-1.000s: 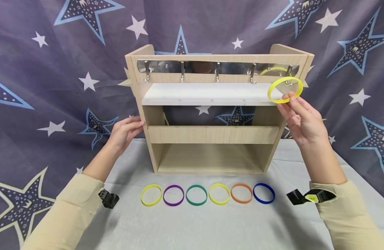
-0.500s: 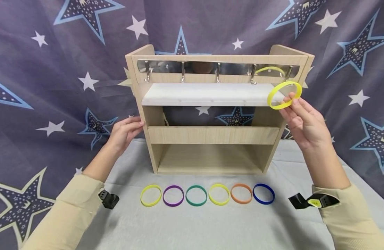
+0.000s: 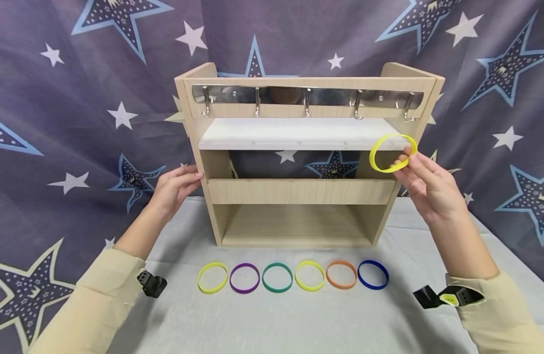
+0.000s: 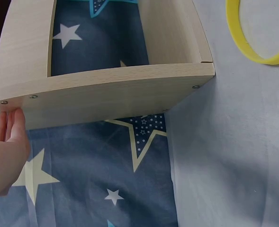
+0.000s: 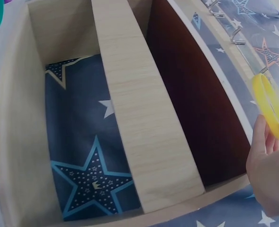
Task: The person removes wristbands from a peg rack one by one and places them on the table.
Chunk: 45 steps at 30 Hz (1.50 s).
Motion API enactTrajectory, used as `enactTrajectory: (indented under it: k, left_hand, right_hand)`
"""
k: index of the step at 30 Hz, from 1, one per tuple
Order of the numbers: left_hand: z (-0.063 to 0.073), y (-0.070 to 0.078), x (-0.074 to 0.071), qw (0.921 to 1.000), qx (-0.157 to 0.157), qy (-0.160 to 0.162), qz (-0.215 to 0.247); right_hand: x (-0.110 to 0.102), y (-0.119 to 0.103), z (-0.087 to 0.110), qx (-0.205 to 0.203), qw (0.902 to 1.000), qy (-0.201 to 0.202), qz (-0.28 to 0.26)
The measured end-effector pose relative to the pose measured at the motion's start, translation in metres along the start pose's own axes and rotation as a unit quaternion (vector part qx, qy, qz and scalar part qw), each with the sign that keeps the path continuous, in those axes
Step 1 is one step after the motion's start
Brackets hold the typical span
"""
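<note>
My right hand [image 3: 431,187] pinches a yellow silicone wristband [image 3: 373,156] between thumb and fingers, in front of the right end of the white shelf [image 3: 298,133]. The right wrist view also shows this wristband [image 5: 268,101] in the fingers, near the hook rail. Straight fingers of my left hand [image 3: 174,189] touch the outer left side of the wooden shelf unit [image 3: 300,191]; the left wrist view shows the fingertips on its side panel [image 4: 101,97]. Along the top front of the unit runs a shiny metal rail [image 3: 283,96] with several hooks, and no wristband hangs on them.
A row of wristbands lies on the pale cloth before the unit: yellow [image 3: 200,279], purple [image 3: 231,284], green [image 3: 264,282], yellow [image 3: 297,281], orange [image 3: 328,278] and blue [image 3: 360,278]. A dark star-patterned curtain [image 3: 272,29] hangs behind.
My right hand has lowered the yellow wristband from in front of the rightmost hook to below the rail, and slightly left. The left hand stays on the unit's side.
</note>
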<state>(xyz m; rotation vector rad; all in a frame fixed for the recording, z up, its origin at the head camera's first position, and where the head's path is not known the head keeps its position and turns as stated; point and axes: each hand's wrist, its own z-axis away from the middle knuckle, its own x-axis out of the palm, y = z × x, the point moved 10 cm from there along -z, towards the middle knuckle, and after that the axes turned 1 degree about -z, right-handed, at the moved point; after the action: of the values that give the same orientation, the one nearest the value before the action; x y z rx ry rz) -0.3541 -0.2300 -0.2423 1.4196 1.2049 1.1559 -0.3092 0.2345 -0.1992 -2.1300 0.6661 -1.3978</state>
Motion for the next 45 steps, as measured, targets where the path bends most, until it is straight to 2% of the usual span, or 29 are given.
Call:
enactTrajectory:
  k: [5, 9, 15, 19, 21, 24, 26, 30, 33, 39, 42, 45]
  left_hand:
    - [0.000, 0.001, 0.000, 0.9999, 0.005, 0.000, 0.013]
    - [0.000, 0.002, 0.000, 0.9997, 0.008, -0.002, 0.023]
    - [0.000, 0.002, 0.001, 0.9997, 0.008, -0.003, 0.025]
    - [0.000, 0.001, 0.000, 0.9996, 0.008, -0.002, 0.026]
    - [0.000, 0.001, 0.000, 0.9996, 0.009, -0.002, 0.028]
    - [-0.001, 0.002, 0.000, 0.9995, 0.012, -0.003, 0.030]
    - [-0.001, 0.002, 0.000, 0.9994, 0.013, -0.003, 0.032]
    - [-0.001, 0.001, 0.000, 0.9993, 0.013, -0.002, 0.035]
    - [0.000, 0.002, 0.001, 0.9993, 0.012, -0.002, 0.035]
    - [-0.001, 0.002, 0.001, 0.9992, 0.013, -0.002, 0.037]
    - [-0.001, 0.002, 0.001, 0.9990, 0.014, -0.003, 0.042]
    - [-0.001, 0.001, 0.000, 0.9992, 0.012, -0.001, 0.038]
  right_hand:
    - [-0.006, 0.004, 0.005, 0.010, 0.9998, -0.016, 0.003]
    - [-0.015, 0.012, 0.009, 0.031, 0.9993, -0.013, 0.016]
    - [-0.029, 0.029, 0.016, 0.104, 0.9945, -0.004, 0.013]
    - [-0.037, 0.037, 0.021, 0.154, 0.9871, -0.002, 0.043]
    - [-0.038, 0.041, 0.023, 0.175, 0.9832, -0.015, 0.049]
    - [-0.035, 0.045, 0.025, 0.197, 0.9788, -0.052, 0.021]
    - [-0.035, 0.047, 0.026, 0.207, 0.9757, -0.071, -0.001]
    - [-0.042, 0.050, 0.028, 0.222, 0.9735, -0.052, -0.010]
    - [-0.050, 0.052, 0.031, 0.235, 0.9714, -0.033, 0.010]
    - [-0.056, 0.056, 0.035, 0.250, 0.9655, -0.030, 0.066]
    - [-0.058, 0.057, 0.038, 0.250, 0.9631, -0.039, 0.092]
    - [-0.059, 0.060, 0.041, 0.249, 0.9604, -0.065, 0.108]
